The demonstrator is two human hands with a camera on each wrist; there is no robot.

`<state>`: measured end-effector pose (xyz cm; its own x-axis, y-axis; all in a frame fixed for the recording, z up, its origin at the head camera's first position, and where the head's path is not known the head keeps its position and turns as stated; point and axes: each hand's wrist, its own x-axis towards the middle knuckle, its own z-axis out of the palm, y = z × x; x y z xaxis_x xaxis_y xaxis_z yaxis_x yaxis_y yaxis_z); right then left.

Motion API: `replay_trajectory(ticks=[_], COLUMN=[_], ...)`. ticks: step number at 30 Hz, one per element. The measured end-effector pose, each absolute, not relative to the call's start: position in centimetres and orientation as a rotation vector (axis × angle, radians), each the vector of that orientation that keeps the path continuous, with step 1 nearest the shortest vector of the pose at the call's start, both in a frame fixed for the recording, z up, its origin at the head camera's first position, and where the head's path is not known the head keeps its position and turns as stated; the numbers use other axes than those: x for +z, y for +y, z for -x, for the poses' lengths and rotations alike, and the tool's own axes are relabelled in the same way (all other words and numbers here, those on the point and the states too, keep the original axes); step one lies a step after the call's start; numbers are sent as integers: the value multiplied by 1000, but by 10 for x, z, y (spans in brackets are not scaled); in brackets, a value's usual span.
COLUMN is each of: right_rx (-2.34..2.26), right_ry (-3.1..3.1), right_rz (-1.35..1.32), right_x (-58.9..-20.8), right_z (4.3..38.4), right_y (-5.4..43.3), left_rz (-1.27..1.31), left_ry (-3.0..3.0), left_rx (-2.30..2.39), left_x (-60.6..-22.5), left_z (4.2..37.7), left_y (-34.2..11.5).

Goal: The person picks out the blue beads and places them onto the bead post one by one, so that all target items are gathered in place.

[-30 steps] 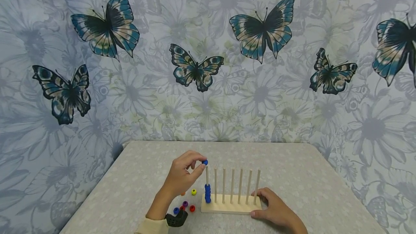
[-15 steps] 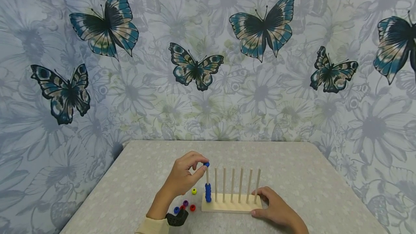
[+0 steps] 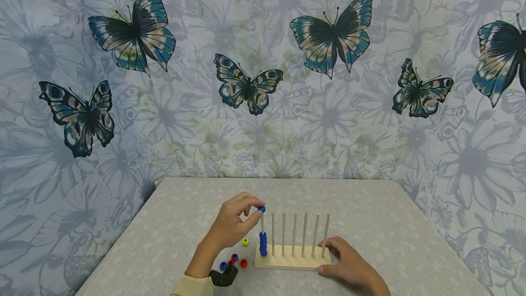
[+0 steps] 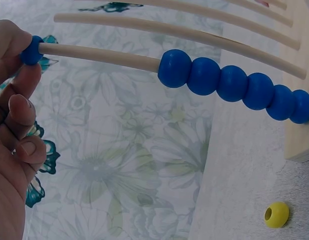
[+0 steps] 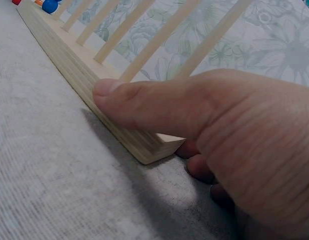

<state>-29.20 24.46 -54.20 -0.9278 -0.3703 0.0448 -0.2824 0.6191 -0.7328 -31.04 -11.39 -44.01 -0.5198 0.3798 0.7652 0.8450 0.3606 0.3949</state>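
My left hand (image 3: 231, 220) pinches a blue bead (image 4: 32, 50) between thumb and index finger at the tip of the leftmost peg (image 4: 102, 56). Lower on that same peg sits a stack of several blue beads (image 4: 231, 83), reaching down to the base. The wooden peg rack (image 3: 292, 264) has a flat pale base and a row of upright pegs; the others carry no beads. At the rack's right end, my right hand (image 3: 349, 261) grips the base, its thumb (image 5: 139, 102) along the front edge and its fingers curled behind, partly hidden.
Left of the rack, loose beads lie on the table (image 3: 176, 214): a yellow bead (image 3: 245, 242), a purple bead (image 3: 234, 257), a red bead (image 3: 244, 263) and a blue bead (image 3: 223, 266). A black wrist device (image 3: 223, 277) is on the left wrist. A butterfly-patterned wall (image 3: 263, 145) stands behind.
The pinched blue bead has shifted slightly right and down onto the leftmost peg's tip, the left hand moving with it. The right hand keeps its grip on the base.
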Motion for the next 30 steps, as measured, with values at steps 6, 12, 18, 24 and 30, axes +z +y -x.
replay_trajectory(ticks=[6, 12, 18, 24, 30], right_rx=[-1237, -1251, -1234, -1215, -1215], right_ry=[2715, 2696, 2713, 2723, 2727], right_rz=[561, 562, 556, 543, 535], right_x=[-539, -539, -539, -538, -540], right_z=[291, 290, 291, 291, 291], right_y=[244, 244, 244, 243, 243], left_rz=[1064, 1064, 1063, 1064, 1065], left_ry=[-2089, -2122, -2145, -2163, -2173], left_rx=[-1070, -1067, -1060, -1052, -1058], left_x=[-440, -440, -440, -440, -439], left_z=[311, 310, 309, 309, 308], left_y=[-114, -113, -114, -114, -114])
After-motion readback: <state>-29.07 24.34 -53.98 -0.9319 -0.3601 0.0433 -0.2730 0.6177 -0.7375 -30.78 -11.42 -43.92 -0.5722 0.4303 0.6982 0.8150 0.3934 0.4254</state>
